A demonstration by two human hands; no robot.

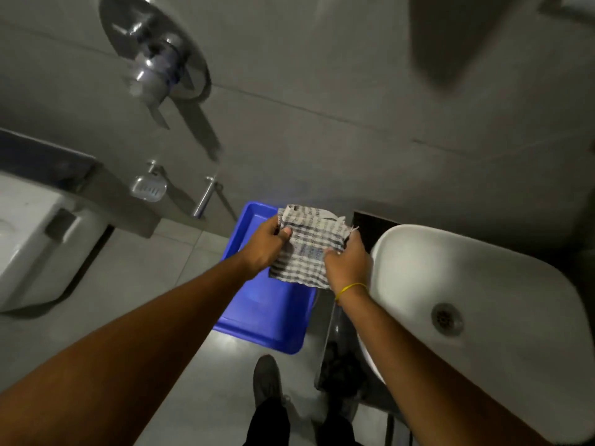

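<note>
Both grips holding checked cloth point(307, 244), L hand point(265, 247) & R hand point(347, 263) pinching edges, above blue tray point(267, 323), beside sink point(502, 284)

Chrome wall fitting point(154, 56) upper left: smeared by motion blur, details lost. Dark shape point(450, 37) upper right: blurred, cut by top edge, can't identify. Checked cloth point(306, 249): side edges hidden under left hand point(264, 249) and right hand point(347, 262). Blue tray point(267, 320): middle covered by cloth and left forearm point(145, 329). White basin point(483, 284): clipped at right edge. Under basin, too dark to read.
</note>
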